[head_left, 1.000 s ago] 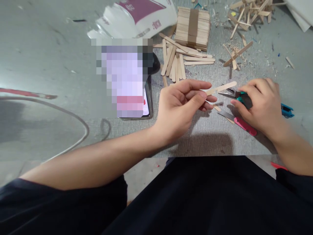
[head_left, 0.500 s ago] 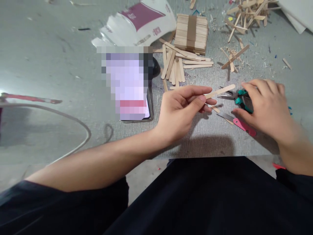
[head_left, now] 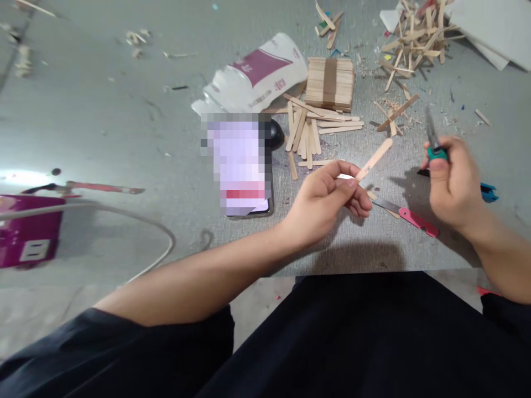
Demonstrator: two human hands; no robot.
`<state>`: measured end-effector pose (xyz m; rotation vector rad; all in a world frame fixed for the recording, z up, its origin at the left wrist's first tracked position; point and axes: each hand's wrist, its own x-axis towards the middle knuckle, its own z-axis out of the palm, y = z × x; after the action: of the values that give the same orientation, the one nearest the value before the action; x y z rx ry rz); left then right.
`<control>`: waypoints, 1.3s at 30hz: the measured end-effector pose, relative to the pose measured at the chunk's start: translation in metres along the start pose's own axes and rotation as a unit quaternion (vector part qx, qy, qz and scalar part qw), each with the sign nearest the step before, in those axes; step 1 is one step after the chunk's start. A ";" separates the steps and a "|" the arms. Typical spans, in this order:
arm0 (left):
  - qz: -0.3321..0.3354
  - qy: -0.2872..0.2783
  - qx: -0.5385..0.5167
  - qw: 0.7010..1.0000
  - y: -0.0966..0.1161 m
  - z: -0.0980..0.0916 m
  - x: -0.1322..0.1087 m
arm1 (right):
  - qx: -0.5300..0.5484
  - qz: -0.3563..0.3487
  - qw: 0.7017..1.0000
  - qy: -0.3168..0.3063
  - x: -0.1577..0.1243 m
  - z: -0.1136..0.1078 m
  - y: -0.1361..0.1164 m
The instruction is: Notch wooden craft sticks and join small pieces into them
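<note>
Between thumb and fingers, my left hand point(head_left: 332, 193) pinches a wooden craft stick point(head_left: 376, 158) that points up and to the right. My right hand point(head_left: 454, 185) is closed round the green handles of needle-nose pliers point(head_left: 432, 135), raised off the table with the jaws pointing up; the jaws are slightly blurred. On the table between my hands lies a pink-handled folding knife point(head_left: 417, 221), its blade towards my left hand and partly over another wooden stick. A blue tool point(head_left: 488, 192) shows beside my right hand, mostly hidden by it.
Loose craft sticks point(head_left: 305, 130) lie beyond my left hand, near a banded stick bundle point(head_left: 329, 83) and a white plastic bag point(head_left: 269, 72). Broken sticks point(head_left: 418, 38) are heaped at the back right. A phone point(head_left: 267, 204), partly blurred out, and a white cable point(head_left: 166, 235) lie leftward.
My right hand has taken hold of the pliers and lifted them off the table, jaws now upward. The left hand's stick is tilted more steeply. The view has shifted.
</note>
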<state>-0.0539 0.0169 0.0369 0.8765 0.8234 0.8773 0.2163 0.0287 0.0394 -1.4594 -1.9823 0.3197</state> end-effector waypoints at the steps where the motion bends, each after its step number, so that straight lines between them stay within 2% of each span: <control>1: -0.016 -0.028 0.002 0.999 0.000 0.001 -0.001 | 0.079 0.031 0.996 0.000 -0.002 0.000 -0.006; 4: -0.063 -0.100 0.001 0.993 -0.005 0.007 -0.006 | 0.252 0.122 0.960 -0.026 -0.009 0.002 -0.029; 7: -0.082 -0.151 0.013 0.985 -0.012 0.010 -0.011 | 0.304 0.172 0.935 -0.060 -0.010 0.006 -0.051; 10: -0.086 -0.190 0.064 0.976 -0.015 0.009 -0.014 | 0.322 0.170 0.926 -0.103 -0.006 0.007 -0.060; 14: -0.056 -0.172 0.125 0.976 -0.012 0.007 -0.012 | 0.331 0.192 0.916 -0.120 -0.003 0.007 -0.057; 19: -0.033 -0.116 0.059 0.991 -0.010 0.009 -0.010 | 0.338 0.194 0.910 -0.143 -0.004 0.010 -0.057; 25: -0.057 -0.075 0.039 0.995 -0.011 0.015 -0.014 | 0.274 0.165 0.937 -0.141 -0.006 0.010 -0.057; 31: -0.018 -0.038 0.056 0.998 -0.011 0.011 -0.012 | 0.097 0.045 0.989 -0.100 0.002 0.006 -0.024; 35: 0.027 -0.040 0.074 0.996 -0.013 0.010 -0.012 | -0.043 -0.016 0.994 -0.099 0.005 0.010 -0.006; 39: 0.064 -0.051 0.068 0.994 -0.014 0.009 -0.010 | -0.093 -0.050 0.989 -0.108 0.002 0.011 -0.005</control>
<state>-0.0463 0.0003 0.0299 1.0947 0.7517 0.8879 0.2053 0.0309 0.0343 -1.4850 -2.3040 0.2641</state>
